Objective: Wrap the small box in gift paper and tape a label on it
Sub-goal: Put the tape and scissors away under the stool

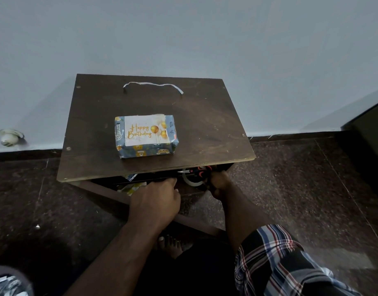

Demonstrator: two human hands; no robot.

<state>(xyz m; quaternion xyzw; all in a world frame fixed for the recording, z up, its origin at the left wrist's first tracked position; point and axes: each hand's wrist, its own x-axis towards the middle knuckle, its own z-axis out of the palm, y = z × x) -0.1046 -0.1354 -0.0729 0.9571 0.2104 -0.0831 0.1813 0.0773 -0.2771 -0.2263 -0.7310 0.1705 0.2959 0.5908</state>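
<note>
Sitting near the middle of the dark wooden table [205,116], slightly toward its front edge, is the small box [145,136], already wrapped in blue-grey gift paper printed with little yellow animal faces. On its top face lies a white label [144,130] reading "Happy Birthday" in gold script, with gold balloons drawn to the right of the words. Some small dark print shows on the paper at the box's left end, too small to read.

The box stands apart from both hands, which are lower down, below the table's front edge. The left hand [155,198] reaches under that edge with its fingers curled at the front of a dark shelf or drawer there; whether they grip anything cannot be told. The right hand [219,182] is just to the right of it, fingers closed around the black and red handles of a pair of scissors [196,170], whose blades point left. A roll of clear tape [191,180] sits against the scissors, beside the right hand.

Scraps of the same patterned paper [131,184] lie under the tabletop to the left of the left hand. A thin white paper strip [154,84] curls along the far side of the table, close to the pale wall [183,35]. The floor [301,178] is dark speckled stone. A plaid-clad knee [275,259] shows at lower right, and bare toes [173,242] between the forearms.
</note>
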